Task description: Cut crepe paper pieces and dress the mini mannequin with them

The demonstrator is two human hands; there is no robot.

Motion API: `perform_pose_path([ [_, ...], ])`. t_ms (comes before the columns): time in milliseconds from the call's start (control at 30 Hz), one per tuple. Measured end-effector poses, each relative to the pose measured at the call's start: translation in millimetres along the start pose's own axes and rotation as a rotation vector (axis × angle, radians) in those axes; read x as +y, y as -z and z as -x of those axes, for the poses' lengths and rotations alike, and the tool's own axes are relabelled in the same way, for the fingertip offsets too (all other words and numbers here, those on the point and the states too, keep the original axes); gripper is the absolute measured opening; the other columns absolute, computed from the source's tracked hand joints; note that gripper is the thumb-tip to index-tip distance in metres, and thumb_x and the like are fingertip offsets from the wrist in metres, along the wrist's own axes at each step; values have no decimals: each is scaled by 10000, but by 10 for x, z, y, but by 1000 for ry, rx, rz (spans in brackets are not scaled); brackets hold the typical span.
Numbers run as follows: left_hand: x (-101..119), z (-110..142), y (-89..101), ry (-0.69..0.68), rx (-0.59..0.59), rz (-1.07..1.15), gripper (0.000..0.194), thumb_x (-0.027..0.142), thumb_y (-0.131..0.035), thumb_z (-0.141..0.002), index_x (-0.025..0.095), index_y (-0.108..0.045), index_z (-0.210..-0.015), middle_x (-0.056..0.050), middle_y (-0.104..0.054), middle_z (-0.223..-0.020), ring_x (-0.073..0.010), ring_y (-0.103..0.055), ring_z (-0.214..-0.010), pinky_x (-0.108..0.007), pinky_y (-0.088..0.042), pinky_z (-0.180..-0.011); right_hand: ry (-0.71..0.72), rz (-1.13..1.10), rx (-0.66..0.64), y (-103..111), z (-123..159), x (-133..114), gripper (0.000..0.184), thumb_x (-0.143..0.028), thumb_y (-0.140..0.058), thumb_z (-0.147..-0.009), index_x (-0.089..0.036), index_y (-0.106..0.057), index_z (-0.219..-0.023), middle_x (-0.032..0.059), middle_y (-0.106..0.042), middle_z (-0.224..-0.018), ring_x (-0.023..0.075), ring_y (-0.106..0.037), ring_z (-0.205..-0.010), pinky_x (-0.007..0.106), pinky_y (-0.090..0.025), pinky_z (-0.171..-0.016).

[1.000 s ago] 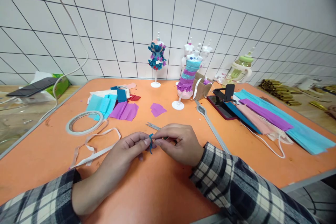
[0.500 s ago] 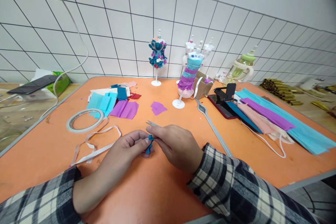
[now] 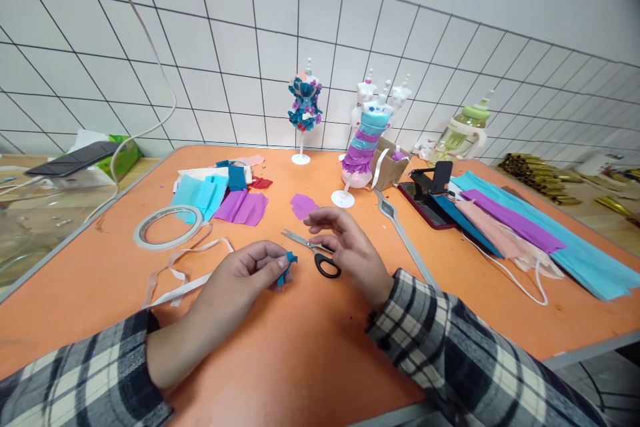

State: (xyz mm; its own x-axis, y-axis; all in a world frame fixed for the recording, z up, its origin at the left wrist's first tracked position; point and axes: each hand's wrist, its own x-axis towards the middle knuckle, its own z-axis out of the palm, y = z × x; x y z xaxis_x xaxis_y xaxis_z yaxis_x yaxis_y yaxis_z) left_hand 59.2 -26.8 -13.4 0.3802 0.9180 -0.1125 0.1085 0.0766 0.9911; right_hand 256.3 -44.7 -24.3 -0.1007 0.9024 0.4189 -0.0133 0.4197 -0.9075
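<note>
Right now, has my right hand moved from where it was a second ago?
Yes. Judged against the purple piece lying on the table, your right hand has moved forward, closer to that piece and away from your left hand.

So the left grip (image 3: 250, 272) is closed into a neat little pinch, thumb laid along the near side and the fingers curled on the far side. The left forearm (image 3: 183, 350) is angled in from the lower left, wrist bare and pretty straight. The right grip (image 3: 354, 247) is held loosely open, fingers bent and pointed leftward, while the right arm (image 3: 450, 340) is brought in from the lower right, covered down to the wrist.
</note>
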Motion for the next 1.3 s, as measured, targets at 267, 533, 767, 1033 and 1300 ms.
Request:
perform_pose_path([
  [267, 55, 6, 147, -664, 70, -722, 111, 249, -616, -870, 241, -725, -850, -32, -728, -817, -201, -647, -779, -310, -464, -752, -873, -489, -194, -48, -20, -2, 423, -489, -478, -968, -119, -684, -980, 117, -713, -906, 140, -671, -671, 266, -585, -580],
  [533, 41, 16, 181, -886, 85, -885, 147, 165, -609, -867, 251, -723, -903, -44, -707, -893, -206, -634, -843, -327, -454, -800, -976, -639, -410, 19, -27, -38, 307, -302, -802, -744, -114, -693, -960, 55, -700, -840, 81, -639, -592, 182, -568, -511],
  [767, 74, 9, 145, -778, 83, -821, 94, 224, -612, -867, 242, -703, -875, -36, -742, -850, -219, -651, -835, -332, -457, -802, -843, -660, -277, -6, -17, -60, 444, -239, -930, -557, -169, -630, -878, -39, -633, -743, 80, -597, -608, 206, -575, -527],
  [1033, 37, 29, 66, -365, 113, -538, 141, 358, -632, -822, 246, -717, -808, -36, -759, -826, -233, -674, -777, -310, -492, -737, -492, -336, -5, -262, 55, -80, 380, -271, -892, -568, -175, -606, -800, -38, -643, -692, 84, -595, -598, 223, -540, -583],
  [1300, 54, 11, 26, -259, 99, -392, 117, 340, -669, -773, 246, -738, -756, -41, -764, -794, -250, -672, -781, -322, -498, -751, -86, 194, 109, -288, 107, -52, 166, -185, -681, -746, -199, -660, -910, -2, -686, -746, 128, -650, -679, 239, -528, -616],
])
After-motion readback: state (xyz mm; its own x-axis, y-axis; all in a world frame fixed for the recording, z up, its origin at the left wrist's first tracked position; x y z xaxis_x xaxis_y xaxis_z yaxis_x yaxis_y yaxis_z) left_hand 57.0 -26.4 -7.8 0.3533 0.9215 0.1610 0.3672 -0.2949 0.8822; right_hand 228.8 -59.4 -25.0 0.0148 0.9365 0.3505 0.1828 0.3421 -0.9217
